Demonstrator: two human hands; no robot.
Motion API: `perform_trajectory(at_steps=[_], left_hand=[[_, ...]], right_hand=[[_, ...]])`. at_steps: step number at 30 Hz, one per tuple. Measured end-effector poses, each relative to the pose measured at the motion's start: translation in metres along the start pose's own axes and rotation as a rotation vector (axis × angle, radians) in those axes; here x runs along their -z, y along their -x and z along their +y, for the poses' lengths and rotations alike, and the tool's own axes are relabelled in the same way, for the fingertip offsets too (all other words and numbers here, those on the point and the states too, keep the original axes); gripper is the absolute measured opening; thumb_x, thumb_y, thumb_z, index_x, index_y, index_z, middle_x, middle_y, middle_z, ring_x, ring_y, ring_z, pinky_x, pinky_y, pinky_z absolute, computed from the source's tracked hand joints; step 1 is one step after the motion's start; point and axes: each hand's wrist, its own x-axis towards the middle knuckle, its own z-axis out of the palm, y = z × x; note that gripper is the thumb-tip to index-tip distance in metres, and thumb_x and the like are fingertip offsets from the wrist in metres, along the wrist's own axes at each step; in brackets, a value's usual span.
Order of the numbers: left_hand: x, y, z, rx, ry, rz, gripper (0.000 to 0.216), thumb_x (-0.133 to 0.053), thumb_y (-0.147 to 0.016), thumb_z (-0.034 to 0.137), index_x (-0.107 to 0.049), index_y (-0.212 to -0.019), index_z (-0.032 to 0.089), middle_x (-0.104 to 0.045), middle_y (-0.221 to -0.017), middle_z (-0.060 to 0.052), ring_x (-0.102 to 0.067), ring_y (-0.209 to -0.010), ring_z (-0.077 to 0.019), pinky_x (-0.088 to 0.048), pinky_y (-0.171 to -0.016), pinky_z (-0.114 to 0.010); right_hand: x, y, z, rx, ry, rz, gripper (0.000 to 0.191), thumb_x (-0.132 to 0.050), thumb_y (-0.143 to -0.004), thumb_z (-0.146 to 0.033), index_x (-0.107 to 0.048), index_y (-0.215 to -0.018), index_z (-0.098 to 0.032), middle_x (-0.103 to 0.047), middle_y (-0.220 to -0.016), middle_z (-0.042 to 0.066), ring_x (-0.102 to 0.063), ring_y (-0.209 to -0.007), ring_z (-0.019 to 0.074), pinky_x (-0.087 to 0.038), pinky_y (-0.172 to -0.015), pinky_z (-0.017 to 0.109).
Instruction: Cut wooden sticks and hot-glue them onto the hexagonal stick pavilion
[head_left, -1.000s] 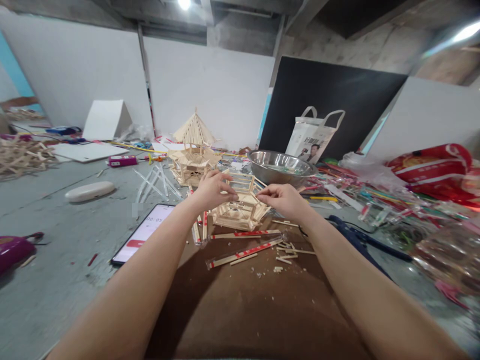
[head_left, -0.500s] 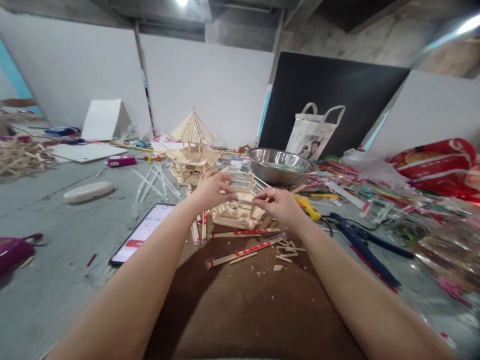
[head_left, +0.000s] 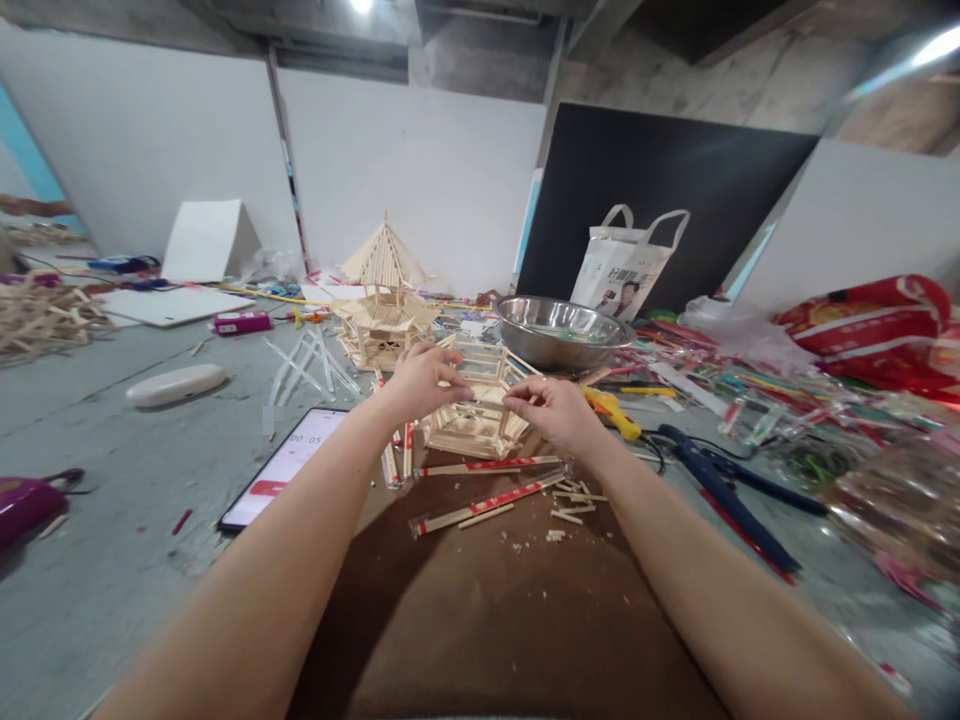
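A small model frame of pale wooden sticks [head_left: 469, 436] stands on the brown board, with upright posts and a railing around its base. My left hand [head_left: 424, 384] is at its upper left, thumb and fingers closed on one end of a short wooden stick [head_left: 487, 402] along the front top edge. At the other end of that stick, my right hand [head_left: 553, 408] pinches with thumb and forefinger. The fingertips partly cover the stick's ends. Behind my left hand stands a taller stick pavilion [head_left: 385, 262] with a pointed roof.
Paper-wrapped chopsticks [head_left: 491, 503] and cut stick pieces [head_left: 579, 497] lie in front. A phone [head_left: 281, 470] is left, a steel bowl [head_left: 562, 330] behind. On the right are a yellow glue gun [head_left: 613, 412], blue-handled pliers [head_left: 731, 490] and scattered coloured scraps.
My right hand has shifted very slightly left. My left hand and the stick frame stay practically in place.
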Motion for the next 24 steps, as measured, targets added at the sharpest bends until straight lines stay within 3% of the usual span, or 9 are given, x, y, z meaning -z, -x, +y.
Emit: perform_trajectory(at_steps=[6, 11, 16, 21, 24], left_hand=[[0.002, 0.001, 0.002, 0.017, 0.065, 0.016, 0.013, -0.061, -0.057, 0.039, -0.066, -0.062, 0.028, -0.057, -0.099, 0.0, -0.035, -0.104, -0.0232, -0.017, -0.093, -0.04], [0.012, 0.002, -0.005, 0.044, 0.314, 0.123, 0.021, -0.054, -0.064, 0.039, -0.067, -0.065, 0.022, -0.058, -0.096, -0.005, -0.048, -0.093, -0.0192, -0.03, -0.087, -0.034], [0.016, 0.004, -0.019, 0.206, 0.531, 0.266, 0.029, -0.056, -0.061, 0.042, -0.065, -0.074, 0.018, -0.062, -0.08, -0.004, -0.052, -0.076, -0.0159, -0.039, -0.074, -0.028], [0.013, 0.006, -0.032, 0.342, 0.605, 0.274, 0.029, -0.057, -0.058, 0.042, -0.064, -0.07, 0.016, -0.053, -0.054, 0.0, -0.044, -0.049, -0.0084, -0.035, -0.049, -0.021], [0.009, 0.007, -0.036, 0.376, 0.638, 0.245, 0.028, -0.057, -0.057, 0.041, -0.063, -0.068, 0.016, -0.047, -0.048, 0.002, -0.039, -0.041, -0.0062, -0.029, -0.04, -0.019]], right_hand=[[0.0, 0.0, -0.001, 0.001, 0.001, 0.005, 0.023, -0.047, -0.07, -0.031, -0.063, -0.073, -0.014, -0.061, -0.067, 0.002, -0.048, -0.057, 0.0096, -0.035, -0.056, 0.021], [-0.001, 0.0, -0.002, -0.019, -0.001, 0.018, 0.024, -0.047, -0.07, -0.032, -0.063, -0.074, -0.014, -0.061, -0.066, 0.002, -0.047, -0.056, 0.0096, -0.035, -0.055, 0.021], [-0.003, 0.0, 0.003, -0.024, -0.002, 0.034, 0.025, -0.047, -0.07, -0.034, -0.063, -0.075, -0.015, -0.06, -0.066, 0.002, -0.047, -0.055, 0.0101, -0.036, -0.055, 0.022], [-0.004, 0.0, 0.005, -0.021, 0.002, 0.031, 0.025, -0.047, -0.071, -0.034, -0.063, -0.075, -0.016, -0.06, -0.065, 0.001, -0.047, -0.055, 0.0099, -0.035, -0.054, 0.022], [-0.003, 0.0, 0.004, -0.014, 0.007, 0.029, 0.025, -0.047, -0.071, -0.033, -0.063, -0.075, -0.015, -0.059, -0.065, 0.002, -0.047, -0.054, 0.0097, -0.035, -0.054, 0.022]])
